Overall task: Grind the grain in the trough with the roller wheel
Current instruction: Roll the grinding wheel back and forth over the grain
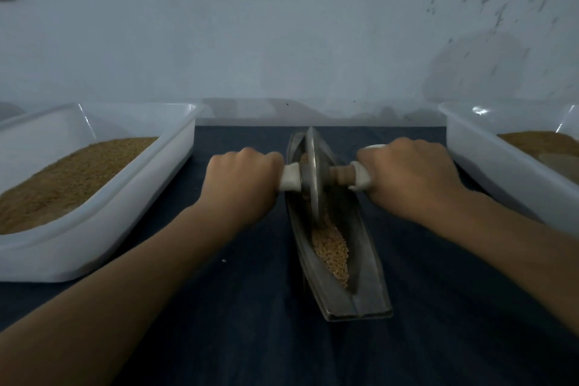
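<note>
Grain (330, 249) lay in the metal trough (363, 294), heaped mostly in its near half, with a little showing beside the wheel farther up; the trough sat on the dark cloth (219, 323) between your arms, its long axis running away from you, its near end skewed slightly to your right; the roller wheel (313, 172) stood on edge in the far half, its axle crossing the trough squarely; your left hand (244, 178) was wrapped in a fist round the white left handle (289, 180), and your right hand (410, 175) was closed likewise round the right handle (360, 178), each just outside the trough's rim and about level with the other; so most of the grain lay on your side of the wheel, and I judged the next stroke to be a pull straight back along the channel, both hands sharing it evenly; an uneven pull could tilt the wheel against the trough's side.
</note>
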